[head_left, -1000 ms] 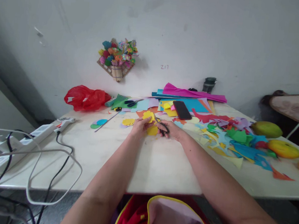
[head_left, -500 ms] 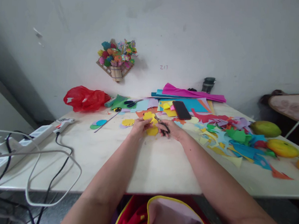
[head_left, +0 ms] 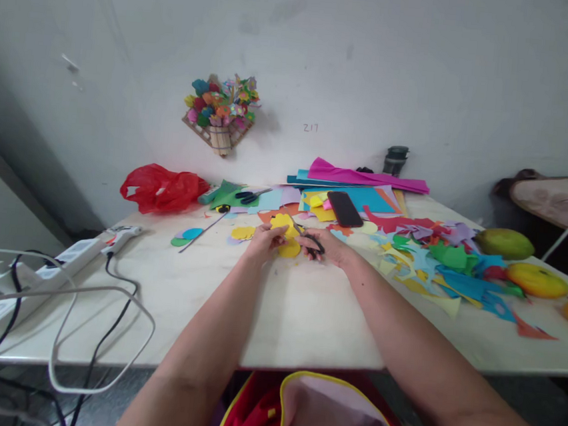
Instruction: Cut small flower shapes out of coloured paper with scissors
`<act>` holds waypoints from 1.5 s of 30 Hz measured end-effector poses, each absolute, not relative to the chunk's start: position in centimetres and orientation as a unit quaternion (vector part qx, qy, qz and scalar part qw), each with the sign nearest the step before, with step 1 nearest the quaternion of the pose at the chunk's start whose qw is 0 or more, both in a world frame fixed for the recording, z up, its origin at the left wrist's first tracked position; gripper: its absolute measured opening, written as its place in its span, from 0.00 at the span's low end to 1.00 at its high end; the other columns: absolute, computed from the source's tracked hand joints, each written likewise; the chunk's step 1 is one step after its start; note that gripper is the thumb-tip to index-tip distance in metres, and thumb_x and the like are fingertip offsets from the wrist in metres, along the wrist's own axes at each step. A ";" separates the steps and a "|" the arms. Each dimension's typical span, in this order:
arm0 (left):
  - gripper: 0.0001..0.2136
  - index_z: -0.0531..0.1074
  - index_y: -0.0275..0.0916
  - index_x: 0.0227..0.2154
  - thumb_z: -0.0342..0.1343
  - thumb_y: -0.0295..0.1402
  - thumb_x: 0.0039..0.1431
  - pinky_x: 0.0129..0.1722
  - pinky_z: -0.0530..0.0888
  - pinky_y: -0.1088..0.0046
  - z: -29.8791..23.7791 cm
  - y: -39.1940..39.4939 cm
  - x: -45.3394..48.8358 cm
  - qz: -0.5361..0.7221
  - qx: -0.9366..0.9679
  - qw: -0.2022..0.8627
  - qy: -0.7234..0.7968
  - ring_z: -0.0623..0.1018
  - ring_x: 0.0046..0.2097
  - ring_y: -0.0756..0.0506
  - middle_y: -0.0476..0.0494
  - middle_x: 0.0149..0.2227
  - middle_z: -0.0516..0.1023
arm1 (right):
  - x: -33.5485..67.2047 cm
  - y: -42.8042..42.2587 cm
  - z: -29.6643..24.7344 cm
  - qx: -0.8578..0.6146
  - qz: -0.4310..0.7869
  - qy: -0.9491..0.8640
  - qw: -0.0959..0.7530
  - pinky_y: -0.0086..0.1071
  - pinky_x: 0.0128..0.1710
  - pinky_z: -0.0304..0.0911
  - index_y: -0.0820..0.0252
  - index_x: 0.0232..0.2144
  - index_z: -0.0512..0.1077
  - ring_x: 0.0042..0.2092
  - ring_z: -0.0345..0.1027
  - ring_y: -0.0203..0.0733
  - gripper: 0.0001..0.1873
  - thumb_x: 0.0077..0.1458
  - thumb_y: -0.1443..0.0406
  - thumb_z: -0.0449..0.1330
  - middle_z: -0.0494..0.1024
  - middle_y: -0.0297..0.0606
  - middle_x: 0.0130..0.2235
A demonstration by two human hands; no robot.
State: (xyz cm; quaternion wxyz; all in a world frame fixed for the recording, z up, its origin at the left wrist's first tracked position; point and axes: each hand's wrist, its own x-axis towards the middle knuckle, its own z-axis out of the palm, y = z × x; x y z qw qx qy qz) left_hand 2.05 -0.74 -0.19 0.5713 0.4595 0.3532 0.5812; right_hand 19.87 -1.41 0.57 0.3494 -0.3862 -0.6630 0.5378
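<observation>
Between the fingers of my left hand (head_left: 265, 243) is a yellow paper flower (head_left: 282, 222) with a scalloped edge. My right hand (head_left: 330, 244) is closed around the black handles of a pair of scissors (head_left: 315, 244), whose blades point at the flower's right edge. Just below, a round yellow paper piece (head_left: 289, 248) lies on the table. Left of my left hand rest more yellow paper cut-outs (head_left: 242, 233). Farther left are a blue paper disc (head_left: 192, 233) and a green one (head_left: 179, 242).
Colored paper scraps (head_left: 440, 261) spread across the right, beside several mangoes (head_left: 537, 281). Behind my hands lie a phone (head_left: 344, 209), paper sheets (head_left: 365, 199) and second scissors (head_left: 250, 197). A red plastic bag (head_left: 163, 188) and a power strip (head_left: 68, 262) with cables occupy the left.
Both hands stay in nearly the same place. The yellow flower and the scissors have shifted only very slightly against each other.
</observation>
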 end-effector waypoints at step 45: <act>0.07 0.75 0.33 0.27 0.64 0.23 0.41 0.39 0.78 0.69 -0.3 -0.6 2.6 0.603 0.376 0.607 0.357 0.81 0.35 0.44 0.42 0.31 0.80 | 19.7 -1.7 0.8 -0.422 0.512 -0.668 0.338 0.20 0.09 0.47 0.61 0.25 0.66 0.16 0.61 0.28 0.15 0.51 0.57 0.65 0.69 0.30 0.19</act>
